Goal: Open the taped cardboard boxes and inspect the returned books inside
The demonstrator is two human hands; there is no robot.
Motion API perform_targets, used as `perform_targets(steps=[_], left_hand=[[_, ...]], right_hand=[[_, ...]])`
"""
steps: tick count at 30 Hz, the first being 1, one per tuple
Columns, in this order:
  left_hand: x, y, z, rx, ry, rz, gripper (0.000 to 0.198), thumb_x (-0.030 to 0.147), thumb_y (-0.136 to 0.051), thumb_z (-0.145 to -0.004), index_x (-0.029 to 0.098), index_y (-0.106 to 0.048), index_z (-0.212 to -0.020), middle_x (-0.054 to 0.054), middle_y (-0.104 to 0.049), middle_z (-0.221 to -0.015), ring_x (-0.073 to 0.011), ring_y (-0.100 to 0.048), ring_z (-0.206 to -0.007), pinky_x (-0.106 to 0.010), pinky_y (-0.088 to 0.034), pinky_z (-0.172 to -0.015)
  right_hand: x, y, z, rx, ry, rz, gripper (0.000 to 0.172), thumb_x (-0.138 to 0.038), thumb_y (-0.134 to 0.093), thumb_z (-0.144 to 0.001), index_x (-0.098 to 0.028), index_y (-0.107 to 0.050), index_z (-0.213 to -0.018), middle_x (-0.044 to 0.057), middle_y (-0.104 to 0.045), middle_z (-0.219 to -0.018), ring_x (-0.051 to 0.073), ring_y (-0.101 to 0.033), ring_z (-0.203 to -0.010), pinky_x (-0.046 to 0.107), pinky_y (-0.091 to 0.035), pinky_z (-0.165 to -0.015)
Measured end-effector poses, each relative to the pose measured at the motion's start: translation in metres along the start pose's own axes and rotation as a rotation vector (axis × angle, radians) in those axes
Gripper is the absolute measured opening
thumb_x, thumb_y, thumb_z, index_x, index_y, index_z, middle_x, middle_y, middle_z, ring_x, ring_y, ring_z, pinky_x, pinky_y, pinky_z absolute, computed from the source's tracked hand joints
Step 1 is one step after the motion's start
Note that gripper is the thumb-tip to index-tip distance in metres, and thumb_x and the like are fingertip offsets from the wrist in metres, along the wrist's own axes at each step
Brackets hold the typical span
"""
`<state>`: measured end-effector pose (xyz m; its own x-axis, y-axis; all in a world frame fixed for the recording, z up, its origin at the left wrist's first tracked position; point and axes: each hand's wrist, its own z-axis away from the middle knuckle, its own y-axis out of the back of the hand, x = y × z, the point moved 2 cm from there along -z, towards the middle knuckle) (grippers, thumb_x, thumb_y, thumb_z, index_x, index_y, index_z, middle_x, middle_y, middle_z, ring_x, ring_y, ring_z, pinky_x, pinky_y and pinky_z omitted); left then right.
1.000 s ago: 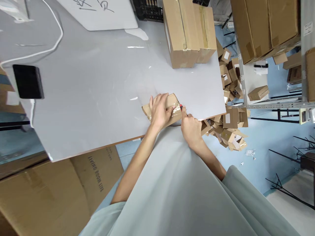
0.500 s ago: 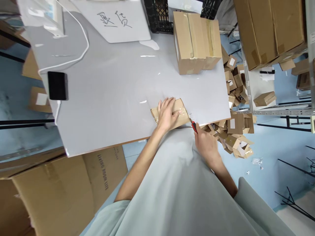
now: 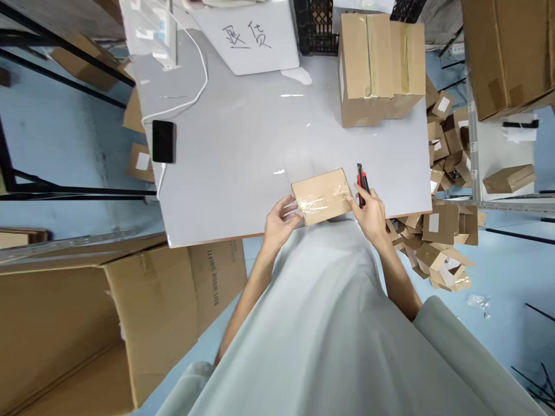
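Observation:
A small flat cardboard box (image 3: 322, 196) with shiny clear tape lies near the table's front edge, between my two hands. My left hand (image 3: 281, 222) grips its left end, with the fingers curled and the thumb at the near corner. My right hand (image 3: 369, 215) holds a red and black utility knife (image 3: 362, 185), its tip pointing away from me. The thumb of that same hand touches the box's right end.
Two taped cartons (image 3: 366, 69) stand at the table's back right, beside a black crate (image 3: 316, 29). A phone (image 3: 163, 142) on a white cable lies at left. Many boxes (image 3: 446, 231) are heaped on the floor at right; a large open carton (image 3: 151, 318) stands at left.
My left hand has gone from lying flat on the box to its left end. The knife has left the box's right edge and turned upward in my right hand. The view has shifted.

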<state>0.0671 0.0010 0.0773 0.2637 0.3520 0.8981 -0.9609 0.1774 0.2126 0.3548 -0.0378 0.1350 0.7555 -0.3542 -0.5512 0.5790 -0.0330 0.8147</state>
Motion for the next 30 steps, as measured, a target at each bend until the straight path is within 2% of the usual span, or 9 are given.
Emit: perform_targets(steps=[6,10,15,17,20,24,27,30], left_hand=[[-0.004,-0.014,-0.006,0.021,0.008,0.064,0.067,0.032,-0.085,-0.073,0.02,-0.07,-0.138,-0.015,-0.076,-0.144,-0.0309,-0.079,-0.121,-0.048,-0.067,-0.102],[0.006,-0.026,-0.002,0.131,0.01,-0.058,0.064,0.023,-0.076,-0.075,0.018,-0.071,-0.138,-0.015,-0.079,-0.139,-0.0299,-0.081,-0.112,-0.042,-0.069,-0.092],[0.02,-0.035,0.01,0.185,-0.06,-0.278,0.052,0.023,-0.067,-0.086,0.02,-0.076,-0.137,-0.011,-0.084,-0.126,-0.0281,-0.082,-0.104,-0.041,-0.065,-0.096],[0.024,-0.034,0.012,0.192,-0.073,-0.343,0.049,0.022,-0.066,-0.088,0.021,-0.077,-0.136,-0.01,-0.085,-0.122,-0.029,-0.083,-0.102,-0.041,-0.064,-0.096],[0.026,-0.029,0.012,0.19,-0.052,-0.338,0.045,0.022,-0.065,-0.089,0.02,-0.077,-0.132,-0.011,-0.084,-0.126,-0.031,-0.083,-0.11,-0.039,-0.063,-0.094],[0.022,-0.022,0.009,0.224,0.012,-0.36,0.038,0.021,-0.065,-0.088,0.018,-0.077,-0.125,-0.012,-0.084,-0.124,-0.0317,-0.082,-0.113,-0.037,-0.063,-0.091],[0.014,-0.014,0.008,0.257,0.003,-0.422,0.039,0.021,-0.065,-0.088,0.017,-0.076,-0.125,-0.012,-0.085,-0.12,-0.0314,-0.082,-0.109,-0.039,-0.062,-0.094],[-0.002,0.002,0.005,0.275,-0.015,-0.404,0.044,0.021,-0.061,-0.089,0.018,-0.075,-0.13,-0.011,-0.084,-0.123,-0.0283,-0.082,-0.105,-0.037,-0.063,-0.093]], right_hand=[[0.003,-0.016,-0.006,-0.006,0.02,0.008,0.047,-0.036,-0.061,-0.11,-0.027,-0.072,-0.154,0.013,-0.075,-0.119,0.031,-0.076,-0.103,0.042,-0.061,-0.1],[0.007,-0.021,-0.004,-0.004,0.038,-0.02,0.047,-0.038,-0.056,-0.112,-0.025,-0.072,-0.154,0.014,-0.076,-0.119,0.032,-0.076,-0.104,0.043,-0.061,-0.099],[0.009,-0.023,-0.004,0.005,0.044,-0.032,0.046,-0.04,-0.054,-0.113,-0.024,-0.073,-0.152,0.014,-0.076,-0.115,0.033,-0.075,-0.104,0.043,-0.061,-0.095],[0.003,-0.019,0.003,0.037,0.033,0.0,0.046,-0.039,-0.052,-0.114,-0.024,-0.073,-0.152,0.014,-0.074,-0.117,0.032,-0.075,-0.098,0.042,-0.062,-0.091],[-0.014,-0.009,0.023,0.093,0.066,0.024,0.049,-0.034,-0.044,-0.116,-0.028,-0.068,-0.159,0.014,-0.071,-0.122,0.028,-0.075,-0.092,0.039,-0.06,-0.086],[-0.033,-0.006,0.045,0.045,0.191,-0.022,0.054,-0.026,-0.044,-0.115,-0.036,-0.062,-0.165,0.01,-0.071,-0.119,0.026,-0.075,-0.09,0.035,-0.06,-0.084],[-0.021,-0.015,0.039,0.079,0.144,-0.054,0.055,-0.024,-0.044,-0.112,-0.033,-0.063,-0.164,0.011,-0.072,-0.119,0.026,-0.076,-0.091,0.035,-0.062,-0.083],[0.013,-0.032,0.021,0.147,0.047,-0.227,0.053,-0.033,-0.04,-0.114,-0.027,-0.065,-0.161,0.013,-0.073,-0.121,0.025,-0.077,-0.095,0.036,-0.064,-0.087]])
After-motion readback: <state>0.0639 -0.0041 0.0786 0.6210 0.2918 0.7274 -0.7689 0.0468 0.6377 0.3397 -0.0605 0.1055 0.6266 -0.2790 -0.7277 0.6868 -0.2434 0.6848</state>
